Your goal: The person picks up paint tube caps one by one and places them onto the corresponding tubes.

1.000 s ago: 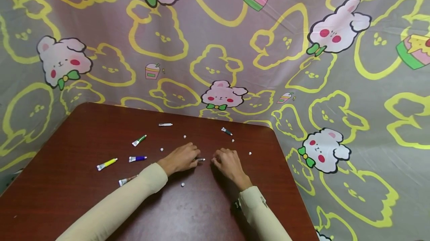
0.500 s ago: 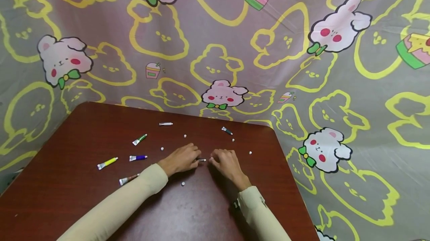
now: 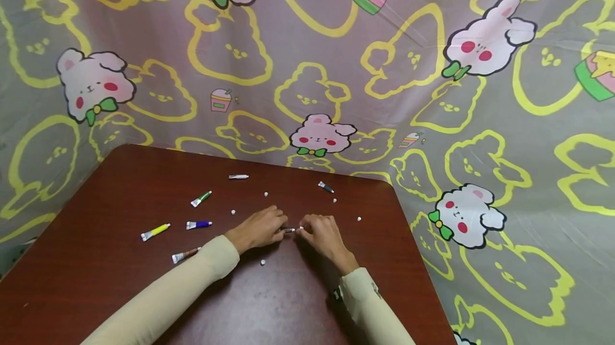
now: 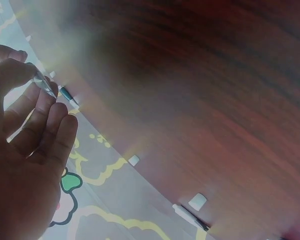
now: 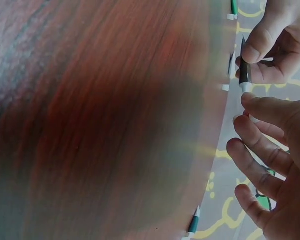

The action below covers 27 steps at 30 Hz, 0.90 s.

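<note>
My left hand [image 3: 259, 226] pinches a small dark paint tube [image 5: 244, 72] between thumb and fingers, its white nozzle pointing toward the right hand. The tube's crimped end [image 4: 44, 84] shows in the left wrist view. Just right of the nozzle, my right hand [image 3: 324, 235] pinches a small white cap [image 3: 301, 228] at the thumb and fingertip, mostly hidden by the fingers. In the head view, the cap and nozzle look slightly apart. Both hands are low over the brown table [image 3: 230, 307]. The left sleeve partly covers a brown paint tube [image 3: 186, 255].
Left of the hands lie a yellow tube [image 3: 155, 232], a blue tube [image 3: 198, 225] and a green tube [image 3: 200, 198]. Farther back are a white tube [image 3: 238, 177] and a dark teal tube [image 3: 325, 187]. Several loose white caps, including a near cap [image 3: 262, 263], are scattered around. Patterned cloth [image 3: 317, 94] hangs behind.
My right hand's fingertips have shifted slightly left, narrowing the gap to the tube's nozzle. The white cap shows more clearly at them. My left hand stays nearly still with the dark tube.
</note>
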Motion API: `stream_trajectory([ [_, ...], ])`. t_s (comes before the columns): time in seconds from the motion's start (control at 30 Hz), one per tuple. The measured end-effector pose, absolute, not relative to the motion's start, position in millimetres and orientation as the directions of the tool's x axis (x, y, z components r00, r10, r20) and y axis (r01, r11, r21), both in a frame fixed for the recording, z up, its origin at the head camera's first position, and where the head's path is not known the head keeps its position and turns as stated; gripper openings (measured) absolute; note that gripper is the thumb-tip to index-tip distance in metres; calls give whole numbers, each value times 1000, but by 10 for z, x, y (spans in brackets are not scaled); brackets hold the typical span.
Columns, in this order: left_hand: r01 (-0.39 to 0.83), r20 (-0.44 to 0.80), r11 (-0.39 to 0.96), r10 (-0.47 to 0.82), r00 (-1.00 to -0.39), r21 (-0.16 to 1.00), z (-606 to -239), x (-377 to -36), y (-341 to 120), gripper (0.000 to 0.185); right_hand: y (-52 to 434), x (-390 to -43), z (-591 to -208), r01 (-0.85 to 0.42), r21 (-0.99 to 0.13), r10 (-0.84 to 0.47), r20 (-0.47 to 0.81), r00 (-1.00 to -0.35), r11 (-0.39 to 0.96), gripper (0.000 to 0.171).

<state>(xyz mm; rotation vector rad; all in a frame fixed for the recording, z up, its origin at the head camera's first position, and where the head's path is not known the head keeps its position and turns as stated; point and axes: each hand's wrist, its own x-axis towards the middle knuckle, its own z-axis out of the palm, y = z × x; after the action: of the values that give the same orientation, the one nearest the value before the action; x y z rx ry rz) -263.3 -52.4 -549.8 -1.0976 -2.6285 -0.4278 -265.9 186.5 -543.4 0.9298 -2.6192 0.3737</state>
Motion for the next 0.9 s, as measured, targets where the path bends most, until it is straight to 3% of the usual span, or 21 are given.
stream_trajectory([
  [0.5,722,356,672,642,-679,166,-5526,-2590,-530,14,1819,-2638,-5436,-625,-147,-557,331,-762,767,16],
  [0.9,725,364,666,641,-676,175,-5524,-2547,-538,14,1792,-2627,-5430,-673,-139,-601,347,-720,726,17],
])
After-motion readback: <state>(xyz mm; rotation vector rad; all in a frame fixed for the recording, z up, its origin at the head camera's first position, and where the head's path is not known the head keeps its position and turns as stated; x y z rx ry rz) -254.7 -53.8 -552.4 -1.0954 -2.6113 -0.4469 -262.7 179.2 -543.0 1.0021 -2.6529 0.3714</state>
